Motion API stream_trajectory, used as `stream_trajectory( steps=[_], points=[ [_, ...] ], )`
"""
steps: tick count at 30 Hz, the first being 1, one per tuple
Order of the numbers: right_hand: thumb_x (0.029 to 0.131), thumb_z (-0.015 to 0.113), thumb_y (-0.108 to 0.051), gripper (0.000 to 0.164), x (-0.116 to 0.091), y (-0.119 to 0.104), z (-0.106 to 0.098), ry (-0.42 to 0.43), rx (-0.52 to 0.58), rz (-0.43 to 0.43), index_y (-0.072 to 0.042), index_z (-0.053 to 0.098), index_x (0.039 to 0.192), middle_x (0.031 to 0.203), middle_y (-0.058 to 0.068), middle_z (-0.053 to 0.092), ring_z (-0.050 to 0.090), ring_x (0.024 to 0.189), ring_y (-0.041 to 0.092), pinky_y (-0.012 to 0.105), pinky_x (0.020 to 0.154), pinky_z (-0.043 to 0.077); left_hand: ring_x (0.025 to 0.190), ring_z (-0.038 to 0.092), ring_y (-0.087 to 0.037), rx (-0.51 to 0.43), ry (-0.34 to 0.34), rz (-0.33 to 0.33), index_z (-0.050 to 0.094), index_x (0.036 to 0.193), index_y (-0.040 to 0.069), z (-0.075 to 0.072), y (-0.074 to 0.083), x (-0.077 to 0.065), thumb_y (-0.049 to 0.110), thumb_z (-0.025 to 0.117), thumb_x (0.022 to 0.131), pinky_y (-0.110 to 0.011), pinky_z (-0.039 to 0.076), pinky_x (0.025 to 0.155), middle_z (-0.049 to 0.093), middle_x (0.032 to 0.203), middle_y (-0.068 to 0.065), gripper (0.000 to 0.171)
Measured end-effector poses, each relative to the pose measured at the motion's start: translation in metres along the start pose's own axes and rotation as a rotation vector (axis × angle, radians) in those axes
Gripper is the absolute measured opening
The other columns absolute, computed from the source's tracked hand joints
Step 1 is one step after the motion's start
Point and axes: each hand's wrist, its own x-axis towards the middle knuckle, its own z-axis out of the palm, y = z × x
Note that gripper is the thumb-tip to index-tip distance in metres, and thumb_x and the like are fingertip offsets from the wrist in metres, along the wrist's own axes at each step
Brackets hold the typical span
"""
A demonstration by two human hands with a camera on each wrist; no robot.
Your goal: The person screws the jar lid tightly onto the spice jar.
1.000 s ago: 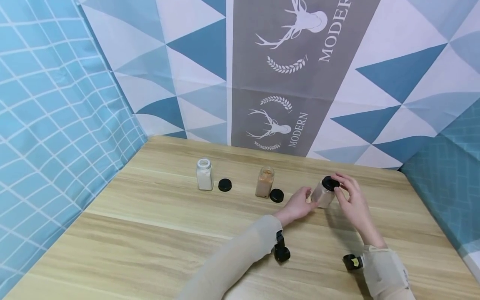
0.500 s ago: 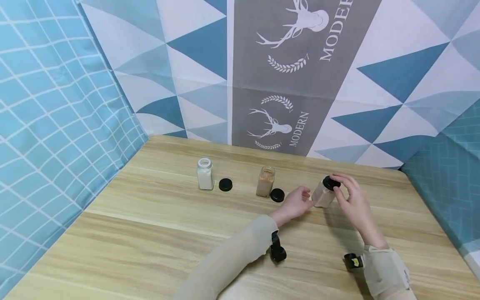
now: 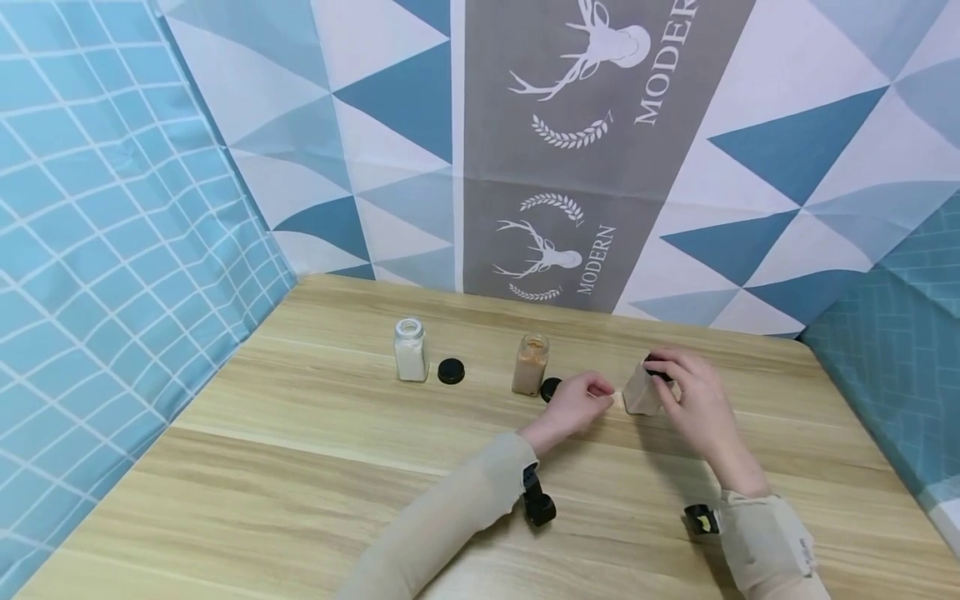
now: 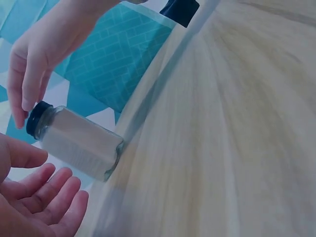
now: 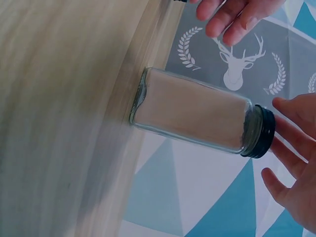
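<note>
A square glass jar of pinkish-beige powder [image 5: 192,111] stands on the wooden table with its black lid [image 5: 265,133] on. Fingers and thumb of my right hand [image 3: 693,408] are placed around that lid, and in the head view they cover most of it. To the left of the jar, my left hand [image 3: 573,408] is apart from it and holds nothing. Its fingers are loosely bent in the left wrist view, beside the jar's side [image 4: 79,140]. Behind the left hand, a loose black lid [image 3: 551,389] is partly hidden.
An uncapped jar of orange-brown powder [image 3: 531,367] stands left of the left hand. Farther left are an uncapped jar of white powder [image 3: 410,354] and its black lid [image 3: 451,371]. Patterned cloth [image 3: 405,208] hangs behind the table [image 3: 300,450].
My left hand has let go of the pinkish-beige jar and drawn away leftward, now overlapping the loose lid. My right hand has shifted slightly left and covers more of the jar's lid.
</note>
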Motion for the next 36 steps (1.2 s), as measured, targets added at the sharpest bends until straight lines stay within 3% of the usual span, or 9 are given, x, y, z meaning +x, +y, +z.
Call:
stream_trajectory(
  steps=[9, 14, 20, 25, 29, 36],
  points=[
    [0.075, 0.068, 0.001, 0.028, -0.001, -0.007, -0.002, -0.068, -0.069, 0.023, 0.0, 0.064, 0.103, 0.107, 0.017, 0.062, 0.052, 0.102, 0.036, 0.053, 0.09, 0.033, 0.067, 0.052, -0.002, 0.015, -0.149, 0.062, 0.064, 0.094, 0.008, -0.02, -0.008, -0.011, 0.015, 0.06, 0.086, -0.016, 0.044, 0.059, 0.061, 0.081, 0.003, 0.011],
    [0.077, 0.067, -0.001, 0.025, 0.002, -0.01, 0.0, -0.115, -0.091, -0.014, 0.0, 0.066, 0.102, 0.111, 0.017, 0.061, 0.05, 0.109, 0.035, 0.052, 0.098, 0.03, 0.065, 0.054, -0.003, 0.026, -0.152, 0.063, 0.065, 0.093, 0.007, -0.033, -0.014, -0.018, 0.015, 0.06, 0.085, -0.016, 0.045, 0.058, 0.061, 0.079, 0.003, 0.012],
    [0.077, 0.067, -0.004, 0.025, 0.006, -0.013, 0.004, -0.174, -0.122, -0.056, 0.0, 0.067, 0.101, 0.115, 0.017, 0.06, 0.049, 0.113, 0.034, 0.05, 0.106, 0.023, 0.068, 0.061, -0.018, -0.051, -0.175, 0.053, 0.063, 0.095, 0.002, -0.046, -0.021, -0.029, 0.011, 0.06, 0.085, -0.018, 0.047, 0.057, 0.061, 0.078, -0.001, 0.014],
    [0.08, 0.064, -0.006, 0.026, 0.013, -0.02, 0.008, -0.239, -0.127, -0.09, -0.001, 0.066, 0.105, 0.116, 0.016, 0.06, 0.048, 0.116, 0.032, 0.046, 0.109, 0.019, 0.074, 0.057, -0.011, 0.002, -0.219, 0.071, 0.061, 0.1, 0.0, -0.063, -0.027, -0.036, 0.012, 0.059, 0.086, -0.019, 0.046, 0.063, 0.06, 0.083, -0.002, 0.019],
    [0.081, 0.064, -0.007, 0.032, 0.02, -0.028, 0.013, -0.266, -0.112, -0.079, 0.0, 0.062, 0.112, 0.119, 0.015, 0.059, 0.047, 0.117, 0.031, 0.045, 0.107, 0.025, 0.075, 0.055, -0.009, 0.017, -0.24, 0.063, 0.059, 0.103, -0.002, -0.079, -0.031, -0.041, 0.012, 0.058, 0.087, -0.021, 0.047, 0.067, 0.06, 0.084, -0.004, 0.021],
    [0.084, 0.062, -0.008, 0.036, 0.026, -0.041, 0.029, -0.32, -0.019, -0.005, -0.001, 0.057, 0.119, 0.118, 0.016, 0.058, 0.051, 0.112, 0.032, 0.047, 0.093, 0.042, 0.072, 0.061, -0.022, 0.075, -0.232, -0.026, 0.059, 0.1, -0.003, -0.102, -0.035, -0.044, 0.01, 0.058, 0.086, -0.026, 0.05, 0.063, 0.063, 0.084, -0.012, 0.02]
  ],
)
